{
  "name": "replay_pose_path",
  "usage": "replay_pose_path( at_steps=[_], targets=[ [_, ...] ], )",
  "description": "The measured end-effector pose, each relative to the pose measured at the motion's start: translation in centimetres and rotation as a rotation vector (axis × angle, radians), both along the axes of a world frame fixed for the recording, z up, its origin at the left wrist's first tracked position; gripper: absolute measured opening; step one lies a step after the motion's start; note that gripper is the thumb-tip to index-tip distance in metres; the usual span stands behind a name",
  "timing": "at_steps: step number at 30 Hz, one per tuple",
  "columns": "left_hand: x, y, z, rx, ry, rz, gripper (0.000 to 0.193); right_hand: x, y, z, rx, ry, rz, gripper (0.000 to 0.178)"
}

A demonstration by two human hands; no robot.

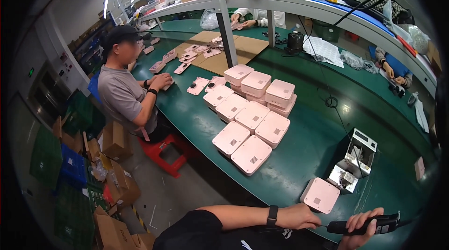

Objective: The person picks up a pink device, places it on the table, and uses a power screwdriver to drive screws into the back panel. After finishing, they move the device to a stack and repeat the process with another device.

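My right hand [361,226] is wrapped round a black electric screwdriver [337,227] at the near right, over the table's front edge. The tool lies nearly level, its thin bit pointing left. My left hand [299,216], with a dark band on the wrist, is closed, its fingertips pinched at the bit's tip. Whatever sits between those fingertips is too small to make out. Just beyond my left hand lies a pale pink square box-shaped housing [320,195] with a small grille and corner holes. Next to it stands a metal machine [358,156] with an open housing.
Several more pink housings [252,155] stand grouped on the green table [308,147], some stacked. A co-worker [124,81] at the left handles a pink part, near loose pink parts on cardboard [252,49]. A shelf post [226,30] rises mid-table; a cable [343,126] hangs down.
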State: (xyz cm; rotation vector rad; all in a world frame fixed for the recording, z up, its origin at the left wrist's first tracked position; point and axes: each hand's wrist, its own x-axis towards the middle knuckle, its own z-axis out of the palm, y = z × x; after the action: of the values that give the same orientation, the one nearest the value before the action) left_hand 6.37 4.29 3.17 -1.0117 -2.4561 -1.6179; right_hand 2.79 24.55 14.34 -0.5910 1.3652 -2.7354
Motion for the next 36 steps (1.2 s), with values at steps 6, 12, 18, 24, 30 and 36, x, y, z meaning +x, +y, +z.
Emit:
replay_pose_path(
  at_steps=[6, 12, 18, 24, 30, 36],
  targets=[
    [0.5, 0.1, 0.0, 0.027, 0.001, -0.002, 0.021, 0.6, 0.1, 0.2, -0.021, -0.016, -0.003, 0.019],
    [1.1, 0.5, -0.8, -0.012, -0.017, -0.005, 0.021, 1.0, 0.4, 0.7, -0.002, -0.031, -0.040, 0.014],
    [0.0, -0.2, 0.3, -0.137, 0.120, 0.011, 0.021, -0.4, -0.7, -0.4, -0.050, -0.036, -0.012, 0.021],
    [-0.2, 0.2, 0.1, -0.012, -0.002, 0.029, 0.025, -0.7, -1.6, 0.2, 0.174, -0.063, 0.006, 0.031],
    [-0.7, -0.6, 0.2, 0.012, 0.037, 0.204, 0.049, 0.4, -1.5, -0.8, 0.301, -0.006, -0.021, 0.033],
    [-2.8, -3.6, -0.3, -0.098, 0.095, 0.424, 0.089, 0.1, -2.4, -1.6, 0.441, 0.221, -0.126, 0.035]
  ],
)
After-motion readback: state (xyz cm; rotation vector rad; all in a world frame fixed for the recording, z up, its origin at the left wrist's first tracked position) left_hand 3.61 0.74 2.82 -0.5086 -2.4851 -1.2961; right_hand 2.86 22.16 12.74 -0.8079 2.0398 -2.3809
